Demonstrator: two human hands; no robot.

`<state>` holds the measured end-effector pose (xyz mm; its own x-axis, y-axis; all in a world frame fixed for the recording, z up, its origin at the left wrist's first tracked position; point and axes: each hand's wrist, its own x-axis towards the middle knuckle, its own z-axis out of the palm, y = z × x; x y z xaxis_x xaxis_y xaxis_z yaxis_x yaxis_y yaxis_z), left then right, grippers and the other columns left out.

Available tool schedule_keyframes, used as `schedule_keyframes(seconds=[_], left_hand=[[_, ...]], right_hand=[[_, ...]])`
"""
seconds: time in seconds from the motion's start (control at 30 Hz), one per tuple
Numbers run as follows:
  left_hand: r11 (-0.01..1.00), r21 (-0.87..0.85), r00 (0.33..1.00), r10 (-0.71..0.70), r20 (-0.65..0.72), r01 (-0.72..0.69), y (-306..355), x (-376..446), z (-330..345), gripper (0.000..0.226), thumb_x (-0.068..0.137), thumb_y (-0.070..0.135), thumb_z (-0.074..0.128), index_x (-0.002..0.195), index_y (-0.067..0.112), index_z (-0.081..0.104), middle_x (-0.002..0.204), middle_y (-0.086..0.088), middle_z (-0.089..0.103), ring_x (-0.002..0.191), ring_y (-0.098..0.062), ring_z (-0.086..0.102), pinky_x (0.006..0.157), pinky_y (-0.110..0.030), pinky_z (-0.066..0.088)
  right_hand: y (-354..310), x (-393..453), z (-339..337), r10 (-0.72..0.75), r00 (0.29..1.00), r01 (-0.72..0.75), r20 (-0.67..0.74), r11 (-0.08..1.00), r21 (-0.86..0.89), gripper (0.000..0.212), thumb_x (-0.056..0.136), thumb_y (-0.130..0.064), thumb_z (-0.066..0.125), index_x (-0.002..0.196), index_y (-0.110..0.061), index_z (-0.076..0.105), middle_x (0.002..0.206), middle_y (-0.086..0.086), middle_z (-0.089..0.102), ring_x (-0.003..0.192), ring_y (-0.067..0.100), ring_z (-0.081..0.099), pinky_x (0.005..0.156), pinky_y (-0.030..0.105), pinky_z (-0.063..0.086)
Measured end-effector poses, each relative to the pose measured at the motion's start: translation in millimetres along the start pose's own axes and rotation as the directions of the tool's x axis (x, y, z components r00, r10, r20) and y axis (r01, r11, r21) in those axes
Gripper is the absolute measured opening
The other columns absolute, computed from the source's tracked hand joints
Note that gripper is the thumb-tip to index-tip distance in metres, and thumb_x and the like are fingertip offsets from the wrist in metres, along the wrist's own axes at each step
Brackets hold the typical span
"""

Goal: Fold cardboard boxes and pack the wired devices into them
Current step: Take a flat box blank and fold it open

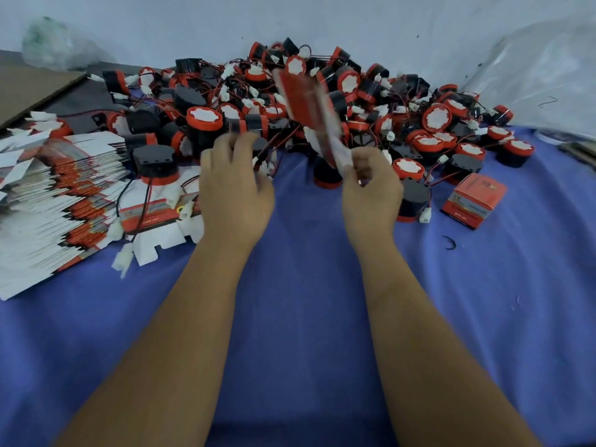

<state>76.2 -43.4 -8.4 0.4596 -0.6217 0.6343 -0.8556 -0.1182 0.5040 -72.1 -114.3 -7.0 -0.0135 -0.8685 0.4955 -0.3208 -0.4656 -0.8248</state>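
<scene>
Flat box (308, 108), red and white and blurred, stands tilted up over the middle of the bench (300, 317), and I see my right hand (371, 191) hold it by its lower end, with the fingers (361, 162) curled and pinching the card. My left hand (233, 191) is just beside it on the left and holds nothing; its fingers are spread and only lightly bent, above the blue cloth. I cannot tell if their tips touch the wires under them.

Behind both hands lies the big heap of devices (322, 101), round black bodies with red caps, thin red and black wires and white plugs, all mixed together along the wall (322, 17). One device (156, 164) stands apart on the left, upside down on a loose flat box, with its wire running down toward me.

On the far left is the stack of flat boxes (54, 195), fanned out in many layers. On the right, near the edge of the heap, one folded box (474, 201) stands closed on the cloth. A brown cardboard sheet (29, 88) lies at the far left corner, and clear plastic (541, 69) hangs at the right.
</scene>
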Motion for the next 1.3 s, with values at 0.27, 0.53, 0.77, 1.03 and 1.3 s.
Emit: schedule_keyframes(seconds=[0.27, 0.53, 0.77, 1.03, 1.3], left_hand=[[0.643, -0.726, 0.97, -0.168, 0.177, 0.243, 7, 4, 2, 0.051, 0.09, -0.004, 0.042, 0.131, 0.023, 0.056, 0.153, 0.002, 0.04, 0.144, -0.012, 0.031, 0.097, -0.004, 0.035], [0.813, -0.582, 0.99, 0.088, 0.107, -0.009, 8, -3, 2, 0.05, 0.092, -0.001, 0.053, 0.124, 0.038, 0.057, 0.152, 0.002, 0.04, 0.131, 0.017, 0.028, 0.101, 0.001, 0.024], [0.824, -0.52, 0.937, 0.329, 0.114, -0.226, 15, -7, 6, 0.042, 0.101, 0.012, 0.045, 0.138, 0.03, 0.045, 0.148, 0.012, 0.037, 0.147, -0.012, 0.02, 0.124, -0.045, 0.014], [0.871, -0.473, 0.928, 0.279, 0.248, -0.135, 11, -7, 7, 0.069, 0.093, 0.058, 0.042, 0.155, 0.034, 0.021, 0.133, 0.007, 0.043, 0.121, -0.016, 0.039, 0.107, -0.015, 0.022], [0.66, -0.743, 0.946, 0.16, 0.282, 0.11, 25, -11, 5, 0.029, 0.096, 0.035, 0.058, 0.12, 0.03, 0.043, 0.114, 0.015, 0.057, 0.107, -0.008, 0.058, 0.087, -0.03, 0.054]], right_hand=[[1, -7, 1, -0.266, 0.943, 0.312, 0.201, 0.914, -0.257, 0.013, 0.095, -0.008, 0.055, 0.103, -0.008, 0.066, 0.102, 0.005, 0.066, 0.097, 0.024, 0.055, 0.081, 0.037, 0.045], [-4, -5, -6, -0.103, 0.985, 0.123, 0.139, 0.982, -0.145, 0.011, 0.103, -0.022, 0.044, 0.097, -0.015, 0.05, 0.065, -0.002, 0.049, 0.055, 0.016, 0.04, 0.054, 0.038, 0.032], [-12, -1, -11, -0.034, 0.998, 0.039, -0.054, 0.995, 0.094, 0.014, 0.101, -0.025, 0.052, 0.096, -0.026, 0.065, 0.076, -0.022, 0.059, 0.073, -0.008, 0.051, 0.065, 0.013, 0.04], [-25, -5, -12, -0.069, 0.993, 0.031, 0.092, 0.93, 0.366, 0.013, 0.087, -0.006, 0.059, 0.088, -0.005, 0.072, 0.079, -0.001, 0.066, 0.077, 0.01, 0.058, 0.07, 0.023, 0.048], [-37, -13, -9, -0.06, 0.983, -0.009, 0.175, 0.929, 0.369, 0.029, 0.079, -0.013, 0.059, 0.106, -0.015, 0.069, 0.105, -0.005, 0.065, 0.098, 0.003, 0.059, 0.082, 0.019, 0.05]])
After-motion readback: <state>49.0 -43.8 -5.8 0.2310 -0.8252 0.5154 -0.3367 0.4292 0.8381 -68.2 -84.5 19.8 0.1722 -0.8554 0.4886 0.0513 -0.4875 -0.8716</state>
